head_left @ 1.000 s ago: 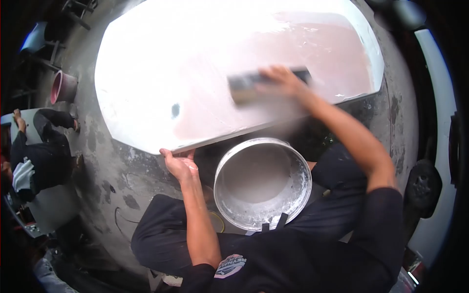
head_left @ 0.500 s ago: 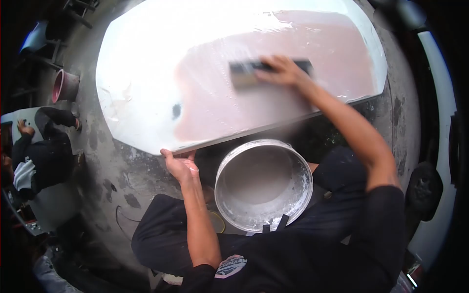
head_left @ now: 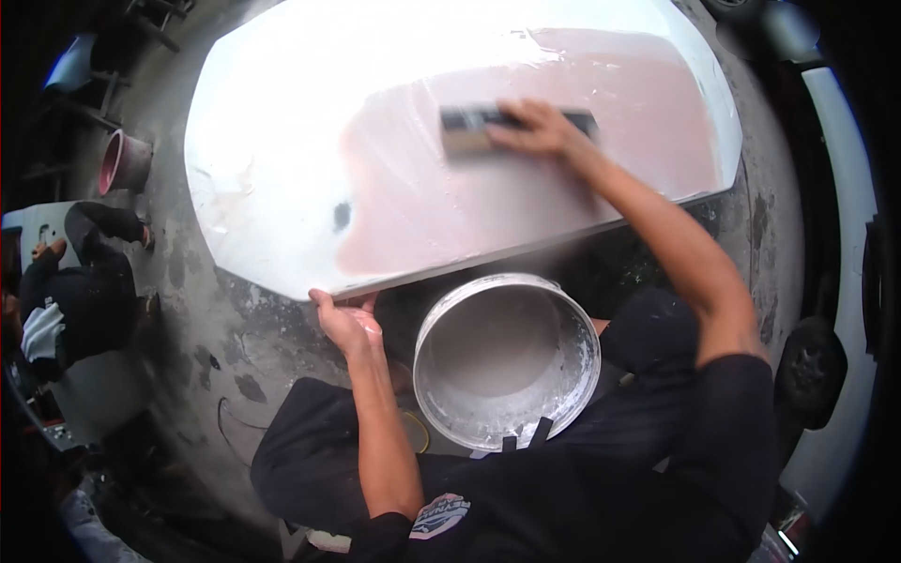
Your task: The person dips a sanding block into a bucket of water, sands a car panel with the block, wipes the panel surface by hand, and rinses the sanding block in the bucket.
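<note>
A large white panel (head_left: 272, 131), with a wide pinkish patch (head_left: 404, 197) and a small dark spot, lies in front of me. Its surface looks wet. My right hand (head_left: 537, 129) is closed over a long dark sanding block (head_left: 462, 139), which rests on the pinkish patch and is blurred by motion. At the panel's near left corner, my left hand (head_left: 352, 321) grips the edge, thumb on the rim and fingers partly hidden below. Between my legs stands a round bucket (head_left: 580, 371) of greyish liquid, with dark strips at its near rim.
A reddish tub (head_left: 131, 161) stands on the stained concrete floor (head_left: 178, 281). Far left, another person in dark clothes (head_left: 89, 305) bends over a light panel (head_left: 99, 389). A white vehicle body (head_left: 849, 235) and a wheel (head_left: 809, 371) line the right side.
The sanding block and my right hand have shifted very slightly up the panel. My left hand keeps its grip on the corner. The other person's hand at far left has moved a little.
</note>
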A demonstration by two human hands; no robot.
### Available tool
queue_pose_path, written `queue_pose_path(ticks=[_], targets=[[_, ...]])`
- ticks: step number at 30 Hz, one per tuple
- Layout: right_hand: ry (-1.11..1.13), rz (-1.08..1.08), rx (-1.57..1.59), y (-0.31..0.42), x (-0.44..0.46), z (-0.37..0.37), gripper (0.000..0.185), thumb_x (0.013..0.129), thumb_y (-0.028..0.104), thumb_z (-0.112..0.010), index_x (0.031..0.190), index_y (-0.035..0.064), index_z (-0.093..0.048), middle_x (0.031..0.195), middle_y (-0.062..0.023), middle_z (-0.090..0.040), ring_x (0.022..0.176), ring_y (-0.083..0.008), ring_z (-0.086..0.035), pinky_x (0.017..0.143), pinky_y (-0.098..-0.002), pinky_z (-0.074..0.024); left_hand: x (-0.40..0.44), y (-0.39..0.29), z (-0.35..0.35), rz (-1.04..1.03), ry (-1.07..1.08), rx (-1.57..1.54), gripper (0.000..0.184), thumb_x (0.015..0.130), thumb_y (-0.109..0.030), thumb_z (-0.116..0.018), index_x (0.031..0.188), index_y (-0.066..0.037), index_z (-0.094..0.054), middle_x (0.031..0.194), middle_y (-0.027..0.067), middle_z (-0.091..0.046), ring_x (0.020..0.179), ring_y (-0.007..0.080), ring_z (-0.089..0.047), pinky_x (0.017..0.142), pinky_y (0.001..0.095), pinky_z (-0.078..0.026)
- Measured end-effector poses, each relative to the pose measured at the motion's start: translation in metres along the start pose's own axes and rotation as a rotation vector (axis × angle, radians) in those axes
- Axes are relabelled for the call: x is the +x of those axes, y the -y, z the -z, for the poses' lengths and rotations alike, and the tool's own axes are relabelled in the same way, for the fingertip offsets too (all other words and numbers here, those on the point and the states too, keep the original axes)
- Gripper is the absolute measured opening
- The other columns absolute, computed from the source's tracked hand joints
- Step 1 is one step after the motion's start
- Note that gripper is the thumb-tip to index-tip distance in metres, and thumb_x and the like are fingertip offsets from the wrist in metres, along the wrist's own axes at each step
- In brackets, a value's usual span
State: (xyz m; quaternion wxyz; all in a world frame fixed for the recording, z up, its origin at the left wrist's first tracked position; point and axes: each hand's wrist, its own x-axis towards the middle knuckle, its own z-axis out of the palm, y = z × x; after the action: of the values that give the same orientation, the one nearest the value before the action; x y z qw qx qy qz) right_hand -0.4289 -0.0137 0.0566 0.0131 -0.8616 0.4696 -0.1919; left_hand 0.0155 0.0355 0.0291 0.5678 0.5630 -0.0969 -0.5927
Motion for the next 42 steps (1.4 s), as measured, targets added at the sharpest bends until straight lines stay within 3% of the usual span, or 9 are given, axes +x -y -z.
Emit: queue_pose_path(ticks=[4,10,13,18,24,28,32,38,42], targets=[[-0.113,-0.39,-0.175,-0.025,0.088,-0.018,0.056,0.09,0.001,-0.066,0.143,0.0175,-0.067,0.152,-0.0236,-0.052,0.132,-0.0407,-0.054,0.116,-0.0453,-0.0441,0.002,-0.003,0.007,0.039,0.033,-0.045,0.057,0.113,-0.049,-0.038,0.154,-0.008,-0.037,0.151,0.0215,-0.047,0.13,0.0411,-0.057,0.093,0.0607,-0.058],[-0.027,-0.042,0.101,0.109,-0.073,0.03,0.072,0.07,-0.009,-0.068,0.136,0.0199,-0.072,0.152,-0.0222,-0.053,0.128,-0.0418,-0.054,0.111,-0.0533,-0.0449,0.004,0.002,0.007,0.033,-0.016,-0.037,0.057,0.113,-0.049,-0.039,0.152,-0.008,-0.037,0.149,0.0218,-0.048,0.129,0.0416,-0.057,0.092,0.062,-0.06],[-0.098,0.058,0.033,0.068,-0.042,-0.002,0.079,0.066,-0.005,-0.073,0.139,0.0234,-0.069,0.152,-0.0194,-0.054,0.127,-0.0426,-0.055,0.111,-0.0556,-0.0451,-0.004,0.003,0.008,0.012,-0.003,-0.005,0.057,0.113,-0.049,-0.039,0.153,-0.008,-0.037,0.149,0.0221,-0.048,0.13,0.0416,-0.057,0.093,0.0624,-0.06],[-0.139,-0.235,-0.151,0.017,0.109,-0.032,0.064,0.083,0.001,-0.063,0.144,0.0202,-0.066,0.15,-0.0198,-0.054,0.127,-0.0392,-0.055,0.115,-0.0448,-0.0443,-0.001,-0.001,0.004,0.011,0.014,-0.027,0.058,0.114,-0.048,-0.038,0.153,-0.006,-0.038,0.149,0.0223,-0.049,0.13,0.0424,-0.058,0.092,0.0621,-0.06],[0.021,-0.004,0.17,0.128,-0.053,0.016,0.066,0.079,-0.003,-0.064,0.14,0.0234,-0.068,0.154,-0.0208,-0.051,0.128,-0.046,-0.054,0.114,-0.0561,-0.0425,0.003,0.003,0.004,0.026,-0.018,-0.073,0.056,0.114,-0.048,-0.036,0.151,-0.005,-0.039,0.142,0.0234,-0.053,0.12,0.0405,-0.063,0.084,0.0582,-0.063],[-0.067,0.079,0.013,0.075,0.02,-0.035,0.063,0.081,0.001,-0.067,0.14,0.024,-0.068,0.155,-0.0195,-0.051,0.128,-0.0458,-0.054,0.115,-0.054,-0.0425,0.001,0.004,0.005,0.011,-0.007,-0.052,0.056,0.114,-0.048,-0.036,0.149,-0.006,-0.04,0.14,0.0236,-0.054,0.119,0.0404,-0.064,0.084,0.0599,-0.064],[-0.099,-0.219,-0.099,0.041,0.157,-0.067,0.065,0.085,0.001,-0.06,0.145,0.0235,-0.065,0.15,-0.0215,-0.052,0.125,-0.04,-0.055,0.116,-0.0475,-0.0415,0.0,-0.001,0.005,0.023,0.016,-0.063,0.054,0.114,-0.047,-0.036,0.148,-0.005,-0.041,0.139,0.0239,-0.054,0.117,0.04,-0.064,0.085,0.0609,-0.064],[-0.032,0.033,0.119,0.136,-0.015,-0.01,0.065,0.079,0.002,-0.068,0.14,0.0231,-0.068,0.151,-0.0205,-0.052,0.129,-0.0425,-0.053,0.114,-0.0494,-0.0432,-0.004,-0.006,0.0,0.069,0.005,-0.064,0.056,0.115,-0.049,-0.033,0.147,-0.005,-0.041,0.142,0.0223,-0.053,0.124,0.0388,-0.061,0.094,0.063,-0.059],[-0.105,0.114,-0.052,0.091,0.074,-0.053,0.064,0.083,0.004,-0.066,0.144,0.0234,-0.065,0.148,-0.0211,-0.054,0.126,-0.0432,-0.056,0.115,-0.0508,-0.0432,-0.008,-0.004,-0.002,0.039,0.007,-0.023,0.055,0.114,-0.049,-0.034,0.147,-0.006,-0.042,0.141,0.0217,-0.053,0.123,0.0388,-0.061,0.094,0.0636,-0.059]])
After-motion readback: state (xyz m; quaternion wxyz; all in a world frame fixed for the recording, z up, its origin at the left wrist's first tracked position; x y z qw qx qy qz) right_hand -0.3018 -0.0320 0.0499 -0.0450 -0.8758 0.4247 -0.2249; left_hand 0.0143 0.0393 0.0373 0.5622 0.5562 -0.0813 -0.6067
